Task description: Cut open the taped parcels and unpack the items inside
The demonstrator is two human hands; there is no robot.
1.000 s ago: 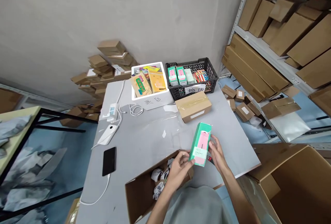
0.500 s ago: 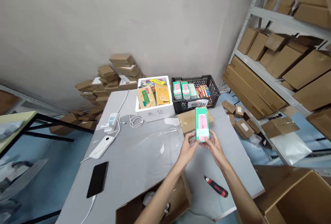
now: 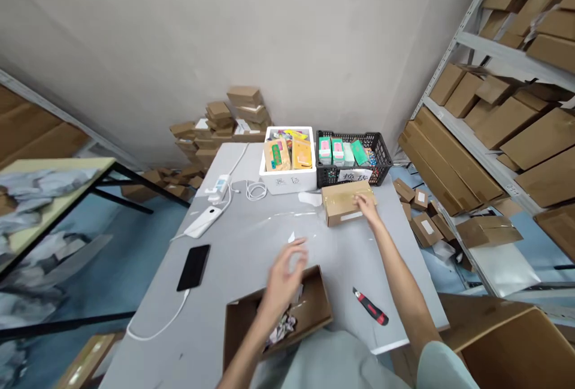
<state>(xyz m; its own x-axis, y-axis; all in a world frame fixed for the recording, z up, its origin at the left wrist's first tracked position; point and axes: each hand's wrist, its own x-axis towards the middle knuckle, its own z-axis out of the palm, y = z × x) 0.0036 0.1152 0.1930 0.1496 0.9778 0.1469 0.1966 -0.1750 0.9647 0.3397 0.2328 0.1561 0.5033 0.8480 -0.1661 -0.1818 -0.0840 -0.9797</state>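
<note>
My right hand [image 3: 367,206] has its fingers closed on the right end of a closed, taped cardboard box [image 3: 344,202], which lies in front of the black basket. My left hand [image 3: 286,272], slightly blurred, holds nothing; its fingers are apart above an open cardboard box [image 3: 320,311] with crumpled paper [image 3: 283,328] inside. In the black plastic basket [image 3: 383,164], a green box [image 3: 359,152] leans beside several green-and-pink boxes [image 3: 338,152]. A red-and-black utility knife [image 3: 371,306] lies on the table to the right of the open box.
A white foam box [image 3: 287,182] of packets stands left of the basket. On the table's left are a phone [image 3: 193,267], a white power bank [image 3: 203,222] and cables. Shelves of cartons [image 3: 507,108] rise on the right; a large open carton [image 3: 516,341] stands at lower right.
The green-and-pink box has left my hands, and a green box now leans in the basket. My right hand has moved onto the cardboard box; my left has drawn back over the open box.
</note>
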